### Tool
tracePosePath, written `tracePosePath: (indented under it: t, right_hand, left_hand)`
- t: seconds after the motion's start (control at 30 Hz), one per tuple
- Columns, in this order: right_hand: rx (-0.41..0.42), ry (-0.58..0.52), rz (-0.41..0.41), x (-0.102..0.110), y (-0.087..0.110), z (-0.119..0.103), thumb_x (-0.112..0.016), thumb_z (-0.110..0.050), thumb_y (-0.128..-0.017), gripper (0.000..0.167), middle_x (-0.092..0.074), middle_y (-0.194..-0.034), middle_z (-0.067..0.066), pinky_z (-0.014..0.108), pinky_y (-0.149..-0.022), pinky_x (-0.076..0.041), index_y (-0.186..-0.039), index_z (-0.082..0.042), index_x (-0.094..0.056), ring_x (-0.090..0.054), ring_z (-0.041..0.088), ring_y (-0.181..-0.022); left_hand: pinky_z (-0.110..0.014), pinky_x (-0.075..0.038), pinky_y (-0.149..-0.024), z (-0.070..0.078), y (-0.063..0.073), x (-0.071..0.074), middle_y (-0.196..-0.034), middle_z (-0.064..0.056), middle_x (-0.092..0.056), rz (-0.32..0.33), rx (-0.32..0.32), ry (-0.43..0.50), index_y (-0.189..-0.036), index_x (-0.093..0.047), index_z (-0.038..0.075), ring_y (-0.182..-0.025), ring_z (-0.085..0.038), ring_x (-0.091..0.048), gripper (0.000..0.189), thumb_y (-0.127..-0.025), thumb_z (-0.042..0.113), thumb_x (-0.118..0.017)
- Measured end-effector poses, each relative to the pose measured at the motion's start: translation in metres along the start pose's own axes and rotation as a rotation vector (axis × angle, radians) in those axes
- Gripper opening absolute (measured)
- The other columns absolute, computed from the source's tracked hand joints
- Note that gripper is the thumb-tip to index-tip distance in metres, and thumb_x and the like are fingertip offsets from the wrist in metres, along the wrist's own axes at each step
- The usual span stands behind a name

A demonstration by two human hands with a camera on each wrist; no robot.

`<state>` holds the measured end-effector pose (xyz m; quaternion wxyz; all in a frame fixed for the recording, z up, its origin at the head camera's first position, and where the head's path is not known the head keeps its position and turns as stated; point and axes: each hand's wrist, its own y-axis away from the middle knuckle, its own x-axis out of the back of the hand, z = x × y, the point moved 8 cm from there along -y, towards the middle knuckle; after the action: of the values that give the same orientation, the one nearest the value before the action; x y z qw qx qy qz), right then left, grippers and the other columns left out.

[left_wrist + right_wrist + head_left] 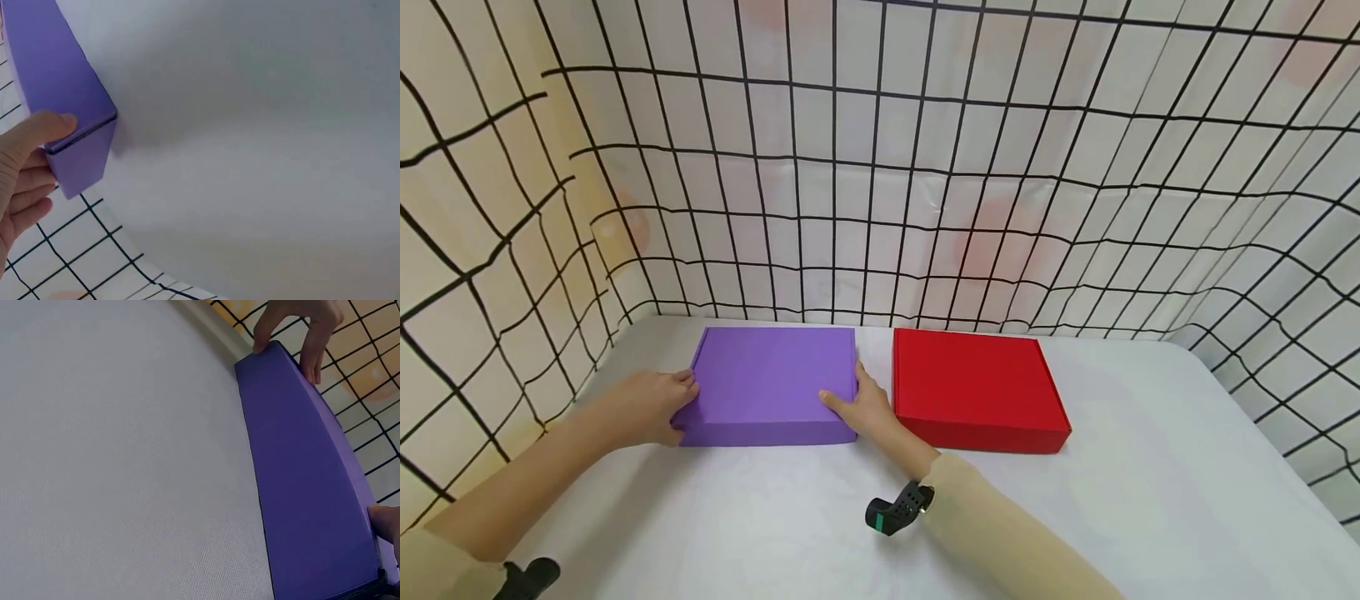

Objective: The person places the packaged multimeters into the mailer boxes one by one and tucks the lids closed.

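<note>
A closed purple cardboard box (771,375) lies flat on the white table between both hands. At its left end, my left hand (651,407) grips the near corner. The left wrist view shows the left thumb (56,126) on the box's front face and the other fingers around the end. On the opposite end, my right hand (868,404) holds the box with its thumb on the lid and its fingers along the right side. Only the right thumb (386,522) shows in the right wrist view. A closed red box (977,383) lies just right of the right hand.
Black wire grid panels (835,158) stand along the back, left and right of the white table (760,517), with pale sheeting behind them. Both boxes lie near the back panel. Dark wrist straps (898,508) sit over the beige sleeves.
</note>
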<state>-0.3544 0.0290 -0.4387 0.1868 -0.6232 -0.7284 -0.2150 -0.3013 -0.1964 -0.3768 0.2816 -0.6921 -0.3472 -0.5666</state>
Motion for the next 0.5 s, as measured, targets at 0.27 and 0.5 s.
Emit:
tracePosePath:
  t: [0.27,0.5]
  right_hand:
    - [0.017,0.008,0.003,0.0039,-0.0007,-0.0008,-0.067,-0.030,-0.083,0.083,-0.044,-0.137,0.021,0.050,-0.099,-0.039,-0.145,0.001,-0.022,-0.046,0.036,-0.122]
    - [0.031,0.006,-0.018,0.0025,0.0005,-0.0015,-0.067,-0.029,-0.083,0.081,-0.048,-0.133,0.021,0.050,-0.096,-0.041,-0.145,0.000,-0.024,-0.050,0.036,-0.117]
  left_hand:
    - [-0.040,-0.054,-0.073,0.0060,-0.0027,0.0017,-0.099,-0.024,-0.065,0.027,-0.023,-0.077,-0.089,-0.064,-0.006,-0.089,-0.033,-0.064,0.053,-0.057,0.030,-0.085]
    - [-0.039,-0.054,-0.072,0.0091,0.0044,-0.0058,-0.102,-0.025,-0.065,0.071,-0.064,-0.143,-0.099,-0.064,-0.010,-0.095,-0.035,-0.063,0.060,-0.060,0.031,-0.083]
